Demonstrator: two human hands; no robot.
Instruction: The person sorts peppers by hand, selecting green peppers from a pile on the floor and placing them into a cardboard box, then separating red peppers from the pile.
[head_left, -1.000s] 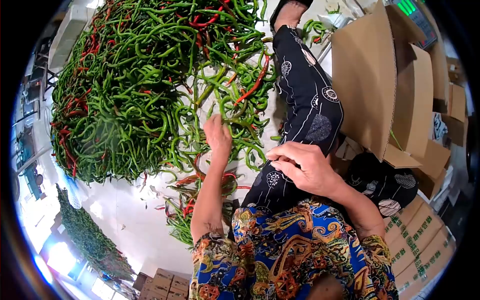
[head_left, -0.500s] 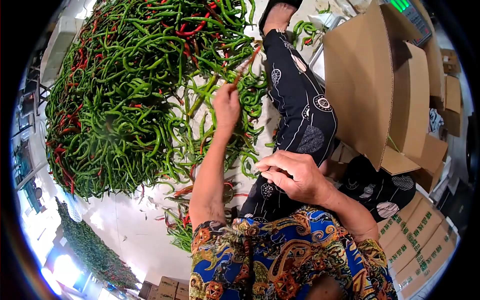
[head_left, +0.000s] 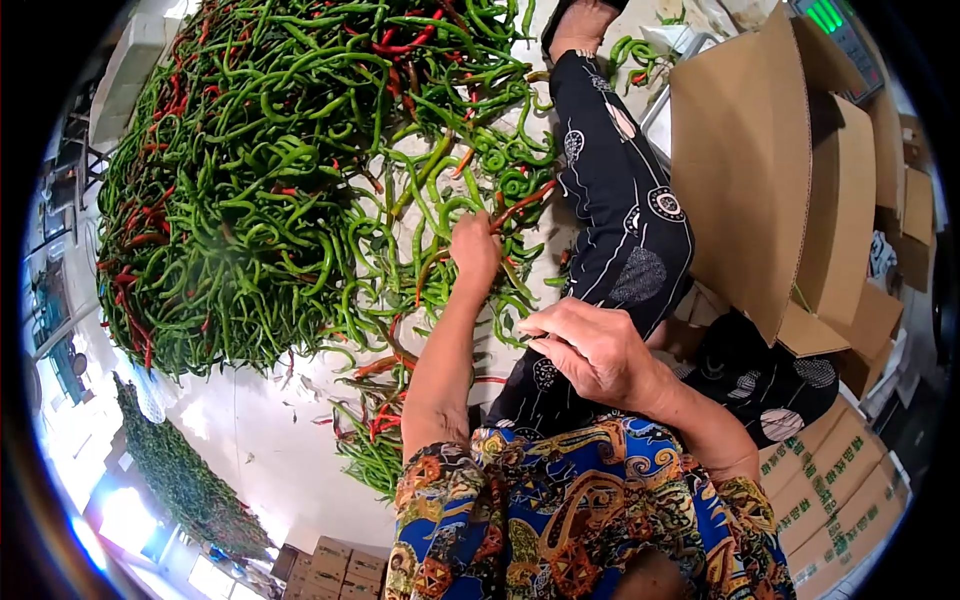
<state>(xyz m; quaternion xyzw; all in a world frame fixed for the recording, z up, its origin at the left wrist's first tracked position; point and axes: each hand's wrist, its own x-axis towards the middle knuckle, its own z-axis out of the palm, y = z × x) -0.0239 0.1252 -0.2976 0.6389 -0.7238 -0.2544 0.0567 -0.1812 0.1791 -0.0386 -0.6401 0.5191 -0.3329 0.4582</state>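
Observation:
A long red-brown chili pepper (head_left: 525, 207) is pinched in the fingers of my left hand (head_left: 475, 250), pointing up and right. Under and around that hand lie loose green chili peppers (head_left: 440, 205) on the pale floor, next to the big heap (head_left: 250, 200) of mostly green peppers with some red ones. Over my patterned trouser leg hovers my right hand (head_left: 590, 350), thumb and fingers drawn together; whether anything sits between them is hidden. A few green peppers lie just left of its fingertips.
An open cardboard box (head_left: 740, 150) stands right of my leg, with a device showing green digits (head_left: 825, 15) behind it. Flat printed cartons (head_left: 835, 480) lie at lower right. Another long pepper heap (head_left: 185, 470) is at lower left, near stacked boxes (head_left: 335, 570).
My left hand has come down and slightly right, still holding the red-brown pepper, which now tilts more to the right. My right hand is almost unchanged; the whole view has shifted slightly.

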